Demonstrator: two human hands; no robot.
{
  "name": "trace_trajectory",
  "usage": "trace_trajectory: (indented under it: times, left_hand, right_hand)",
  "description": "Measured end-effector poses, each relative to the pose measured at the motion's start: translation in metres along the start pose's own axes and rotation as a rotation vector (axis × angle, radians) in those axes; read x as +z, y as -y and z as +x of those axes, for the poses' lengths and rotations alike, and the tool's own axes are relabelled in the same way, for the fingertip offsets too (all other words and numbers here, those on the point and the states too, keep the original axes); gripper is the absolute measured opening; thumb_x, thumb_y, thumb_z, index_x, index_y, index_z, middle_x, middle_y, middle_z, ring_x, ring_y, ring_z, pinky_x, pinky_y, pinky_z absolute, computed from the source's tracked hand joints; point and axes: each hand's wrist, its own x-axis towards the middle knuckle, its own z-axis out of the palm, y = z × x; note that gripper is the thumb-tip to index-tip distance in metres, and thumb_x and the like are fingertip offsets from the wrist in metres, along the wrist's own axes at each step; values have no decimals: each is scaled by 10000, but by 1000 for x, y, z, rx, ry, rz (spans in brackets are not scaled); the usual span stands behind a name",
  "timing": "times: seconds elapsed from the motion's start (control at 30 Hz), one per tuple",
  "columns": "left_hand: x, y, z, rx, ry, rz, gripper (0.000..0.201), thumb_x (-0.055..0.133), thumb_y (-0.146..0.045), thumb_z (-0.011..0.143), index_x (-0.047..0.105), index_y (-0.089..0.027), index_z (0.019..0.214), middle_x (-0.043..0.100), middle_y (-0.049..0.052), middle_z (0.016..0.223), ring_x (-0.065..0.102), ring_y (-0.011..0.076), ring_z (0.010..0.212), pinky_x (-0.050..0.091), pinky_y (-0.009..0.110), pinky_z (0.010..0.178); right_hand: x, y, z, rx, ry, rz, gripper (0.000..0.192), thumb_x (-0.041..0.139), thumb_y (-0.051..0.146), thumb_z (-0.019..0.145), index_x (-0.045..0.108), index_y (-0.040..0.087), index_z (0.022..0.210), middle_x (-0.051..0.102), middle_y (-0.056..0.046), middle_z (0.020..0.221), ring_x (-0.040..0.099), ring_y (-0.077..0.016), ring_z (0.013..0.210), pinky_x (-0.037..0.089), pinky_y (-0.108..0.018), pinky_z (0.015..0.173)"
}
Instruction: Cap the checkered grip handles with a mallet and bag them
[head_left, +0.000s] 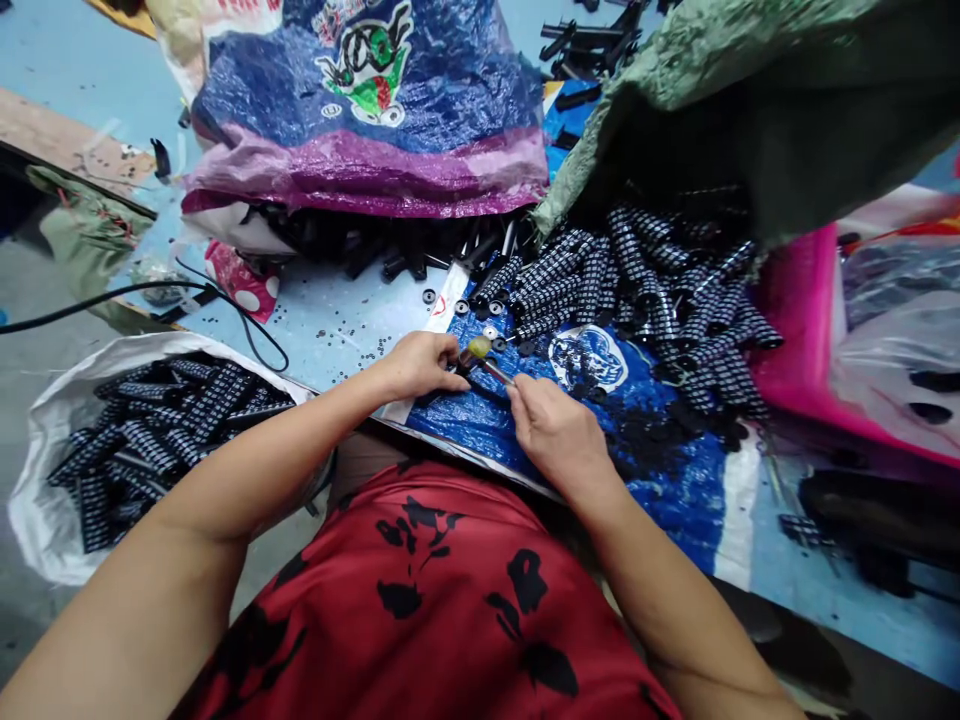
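On the table [322, 290]: blue sheet [457, 430], pile of patterned tubes [562, 275], two hands and a hammer.
The right hand [559, 430] is closed around the handle of the hammer [480, 348], which is over the sheet; expect a stiff, fairly light tool, best held low on its slim handle. The left hand [421, 365] has thumb and fingers nearly together at a dark piece [463, 362]; whether firmly gripped, cannot be told. Small discs [496, 308] lie just beyond.

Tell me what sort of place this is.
Probably a small workshop: there is a heap of patterned tubes on the table, a white sack filled with similar ones, and a tool in the right hand.
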Motion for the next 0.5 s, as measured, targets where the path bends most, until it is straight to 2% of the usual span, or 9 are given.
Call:
trace_trajectory:
  times: [0.07,0.17,0.2,0.23,0.37,0.43,0.5]
  left_hand:
    - [-1,0,3,11,-1,-19,347,865,-383,644,635,-170,793,523,-30,654,426,124,616,242,289,626]
    - [-5,-4,7,20,37,-15,345,882,-306,599,593,-168,727,529,-21,649,414,128,624,233,294,638]
    - [-6,-5,9,16,54,-15,351,883,-294,596,579,-171,721,528,-22,643,413,129,624,233,295,638]
    - [-6,-7,11,8,68,-11,361,884,-290,595,562,-174,712,523,-25,635,409,129,619,233,297,634]
    - [-2,-13,17,-8,46,95,387,882,-303,595,527,-182,690,502,-29,623,386,129,602,232,305,614]
    - [-3,-17,15,0,-4,165,345,847,-264,618,521,-183,700,500,-23,626,371,128,598,228,307,617]
    - [-14,-21,0,35,-24,180,285,793,-233,654,520,-185,723,515,-13,643,371,126,595,224,306,617]
  right_hand:
    - [-4,3,1,-24,-26,49,184,497,225,1055,650,137,1106,667,-65,822,597,-161,698,436,-282,668]
    - [-12,11,-1,-105,-226,185,258,481,186,1039,605,126,1256,714,-100,970,644,-172,806,475,-276,753]
    - [-13,14,-2,-146,-238,204,266,478,192,1039,605,122,1262,714,-106,974,648,-177,820,477,-279,757]
    - [-12,18,-4,-184,-204,203,254,479,203,1043,620,122,1238,706,-99,927,641,-178,799,469,-283,737]
    - [0,27,-11,-245,66,140,179,537,229,1038,678,132,1091,597,-31,706,542,-158,631,397,-311,619]
    - [3,23,-15,-236,60,197,179,557,213,1025,669,118,1129,618,-37,745,551,-154,651,414,-304,639]
    - [3,14,-20,-214,19,263,204,574,181,1009,648,97,1179,663,-58,822,583,-151,699,446,-290,687]
